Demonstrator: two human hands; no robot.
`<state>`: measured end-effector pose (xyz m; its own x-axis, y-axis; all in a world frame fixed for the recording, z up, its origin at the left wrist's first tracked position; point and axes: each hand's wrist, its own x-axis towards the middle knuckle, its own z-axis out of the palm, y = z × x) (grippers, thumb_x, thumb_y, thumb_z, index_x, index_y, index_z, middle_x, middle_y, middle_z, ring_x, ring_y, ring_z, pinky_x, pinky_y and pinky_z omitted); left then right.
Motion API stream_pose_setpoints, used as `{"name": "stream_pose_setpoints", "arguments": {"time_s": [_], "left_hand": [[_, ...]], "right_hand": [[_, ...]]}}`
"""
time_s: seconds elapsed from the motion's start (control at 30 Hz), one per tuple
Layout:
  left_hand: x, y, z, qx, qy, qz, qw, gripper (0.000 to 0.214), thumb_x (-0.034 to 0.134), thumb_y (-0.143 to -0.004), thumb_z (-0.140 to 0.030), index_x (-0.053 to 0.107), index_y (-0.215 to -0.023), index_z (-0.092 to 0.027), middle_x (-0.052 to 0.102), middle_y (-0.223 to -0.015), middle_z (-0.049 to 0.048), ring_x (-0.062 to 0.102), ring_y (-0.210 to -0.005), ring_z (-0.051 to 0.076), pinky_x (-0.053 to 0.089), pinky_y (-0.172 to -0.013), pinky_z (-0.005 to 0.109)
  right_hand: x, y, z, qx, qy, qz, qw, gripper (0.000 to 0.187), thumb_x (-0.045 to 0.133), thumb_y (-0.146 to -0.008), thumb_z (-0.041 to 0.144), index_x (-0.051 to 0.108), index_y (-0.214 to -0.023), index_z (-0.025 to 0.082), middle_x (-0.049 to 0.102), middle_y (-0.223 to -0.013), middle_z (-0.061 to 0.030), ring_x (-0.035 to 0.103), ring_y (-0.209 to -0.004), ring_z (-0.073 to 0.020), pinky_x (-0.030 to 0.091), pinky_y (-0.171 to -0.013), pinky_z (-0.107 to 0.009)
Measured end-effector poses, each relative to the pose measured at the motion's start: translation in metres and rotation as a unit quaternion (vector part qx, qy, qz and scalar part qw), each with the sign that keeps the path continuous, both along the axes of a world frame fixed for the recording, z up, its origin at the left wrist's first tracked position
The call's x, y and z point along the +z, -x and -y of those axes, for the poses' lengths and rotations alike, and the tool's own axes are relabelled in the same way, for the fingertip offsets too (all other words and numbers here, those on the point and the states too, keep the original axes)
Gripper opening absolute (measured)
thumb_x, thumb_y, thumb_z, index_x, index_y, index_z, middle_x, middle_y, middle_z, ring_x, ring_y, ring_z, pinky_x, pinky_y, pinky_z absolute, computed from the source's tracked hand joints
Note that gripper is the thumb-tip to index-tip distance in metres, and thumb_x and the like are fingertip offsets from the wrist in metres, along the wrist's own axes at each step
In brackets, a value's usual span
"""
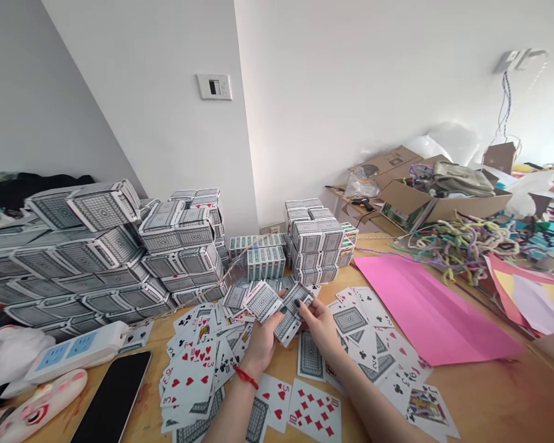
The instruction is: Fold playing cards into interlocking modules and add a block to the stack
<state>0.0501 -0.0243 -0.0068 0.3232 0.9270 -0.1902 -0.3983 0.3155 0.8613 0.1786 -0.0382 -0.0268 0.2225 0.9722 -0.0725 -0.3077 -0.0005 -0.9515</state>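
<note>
My left hand (264, 337), with a red string bracelet at the wrist, is closed on a fanned stack of playing cards (261, 300), their patterned backs up. Close beside it, my right hand (321, 323) pinches another part of the cards (290, 326) between thumb and fingers, its dark nails showing. Below and left of my hands lies a loose heap of playing cards (191, 375), some face up, some face down. A ten of diamonds (314, 411) rests between my forearms. More scattered cards (373, 344) spread to the right of my right forearm.
Tall stacks of bundled cards (83, 258) stand at the left, with another stack (316, 243) behind my hands. A black phone (113, 397) and a white power strip (76, 354) lie left. Pink paper (429, 311), tangled pipe cleaners (471, 237) and a cardboard box (443, 203) are right.
</note>
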Motion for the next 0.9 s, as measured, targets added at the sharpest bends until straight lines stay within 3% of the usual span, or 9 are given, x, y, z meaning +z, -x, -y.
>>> {"name": "stream_pose_setpoints", "arguments": {"time_s": [0.23, 0.4, 0.6, 0.73, 0.9], "left_hand": [[-0.006, 0.002, -0.004, 0.009, -0.010, 0.027, 1.000, 0.042, 0.060, -0.072, -0.023, 0.055, -0.114, -0.026, 0.064, -0.110, 0.0025, 0.056, -0.103, 0.025, 0.045, -0.086, 0.036], [-0.004, 0.007, -0.005, 0.012, 0.000, 0.022, 1.000, 0.038, 0.061, -0.071, -0.023, 0.059, -0.109, -0.027, 0.066, -0.105, 0.0038, 0.054, -0.107, 0.026, 0.046, -0.087, 0.036], [-0.002, 0.009, -0.006, 0.030, 0.052, 0.036, 0.998, 0.023, 0.063, -0.068, -0.025, 0.066, -0.090, -0.021, 0.069, -0.094, 0.0061, 0.056, -0.104, 0.027, 0.048, -0.082, 0.036], [-0.009, 0.005, -0.006, 0.013, 0.065, 0.072, 0.995, 0.013, 0.062, -0.068, -0.022, 0.066, -0.078, -0.016, 0.070, -0.085, 0.0073, 0.057, -0.102, 0.027, 0.048, -0.082, 0.036], [-0.010, -0.001, -0.003, 0.040, 0.086, 0.078, 0.992, 0.009, 0.063, -0.065, -0.021, 0.065, -0.071, -0.014, 0.070, -0.076, 0.0059, 0.061, -0.093, 0.025, 0.049, -0.078, 0.035]], "right_hand": [[0.004, -0.010, 0.001, 0.074, -0.010, -0.015, 0.997, 0.032, 0.066, -0.066, 0.046, 0.056, -0.071, 0.016, 0.056, -0.059, 0.0017, 0.050, -0.047, -0.0094, 0.043, -0.046, -0.022], [0.003, -0.016, 0.002, 0.111, -0.019, -0.055, 0.992, 0.028, 0.064, -0.068, 0.043, 0.060, -0.070, 0.015, 0.060, -0.064, -0.0017, 0.055, -0.057, -0.0125, 0.046, -0.058, -0.025], [0.005, -0.020, 0.003, 0.204, -0.042, -0.088, 0.974, 0.032, 0.071, -0.062, 0.039, 0.065, -0.083, 0.015, 0.064, -0.075, -0.0060, 0.060, -0.071, -0.0177, 0.047, -0.064, -0.029], [-0.003, -0.018, 0.000, 0.175, -0.036, -0.074, 0.981, 0.026, 0.072, -0.062, 0.036, 0.067, -0.078, 0.015, 0.064, -0.068, -0.0030, 0.057, -0.062, -0.0135, 0.045, -0.060, -0.026], [-0.008, -0.015, -0.001, 0.127, -0.053, -0.050, 0.989, 0.018, 0.071, -0.063, 0.032, 0.067, -0.068, 0.016, 0.062, -0.061, 0.0006, 0.053, -0.053, -0.0095, 0.042, -0.055, -0.022]]}}
